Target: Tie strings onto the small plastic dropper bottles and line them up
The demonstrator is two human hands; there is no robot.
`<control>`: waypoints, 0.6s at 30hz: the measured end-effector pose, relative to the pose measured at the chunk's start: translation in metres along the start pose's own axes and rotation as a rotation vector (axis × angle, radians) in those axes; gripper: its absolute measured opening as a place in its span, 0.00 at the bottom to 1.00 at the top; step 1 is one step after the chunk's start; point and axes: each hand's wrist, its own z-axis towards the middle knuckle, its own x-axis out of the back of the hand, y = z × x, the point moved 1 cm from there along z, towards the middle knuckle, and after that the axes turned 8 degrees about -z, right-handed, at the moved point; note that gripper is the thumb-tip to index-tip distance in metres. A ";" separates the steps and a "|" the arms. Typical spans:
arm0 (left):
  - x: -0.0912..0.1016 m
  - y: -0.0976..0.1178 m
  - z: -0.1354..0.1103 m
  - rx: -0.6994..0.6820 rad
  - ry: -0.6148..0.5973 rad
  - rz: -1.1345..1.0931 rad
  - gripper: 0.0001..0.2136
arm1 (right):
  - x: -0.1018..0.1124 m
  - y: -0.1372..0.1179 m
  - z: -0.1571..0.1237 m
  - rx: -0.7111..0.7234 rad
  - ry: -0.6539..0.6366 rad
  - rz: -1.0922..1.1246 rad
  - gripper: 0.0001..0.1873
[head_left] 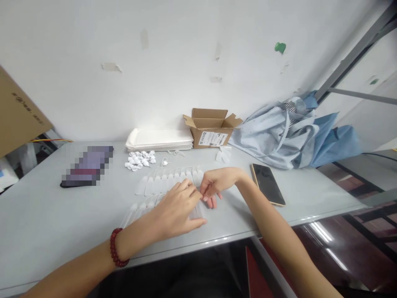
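Note:
My left hand (181, 205), with a dark red bead bracelet (114, 248) at the wrist, is over the near row of translucent plastic pieces (135, 211). Its thumb stretches away from the bent fingers, whose tips meet my right hand (217, 182). That right hand bends down at the wrist, thumb and forefinger pinched together, other fingers pointing to the table. Whatever it pinches is too small to make out. Behind the left hand runs a second row of translucent pieces (169, 180) with whitish tops. A pile of small white plastic parts (139, 160) lies beyond.
A white stack (161, 138) and an open cardboard box (211, 132) stand against the wall. Light blue cloth (276, 132) is heaped at right. One phone (267, 184) lies right of my right hand; a blurred-out device (88, 165) lies left. The table's front edge (217, 241) is close.

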 end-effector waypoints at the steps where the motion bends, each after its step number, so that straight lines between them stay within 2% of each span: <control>1: 0.000 0.000 0.000 0.006 -0.011 0.009 0.15 | 0.000 0.000 0.001 -0.001 -0.005 0.007 0.11; 11: 0.000 0.001 -0.001 0.031 -0.046 0.128 0.16 | 0.000 0.005 0.006 -0.003 -0.002 0.066 0.14; 18: 0.008 -0.002 0.000 0.045 -0.025 0.053 0.18 | 0.002 0.008 0.008 -0.034 0.004 0.050 0.17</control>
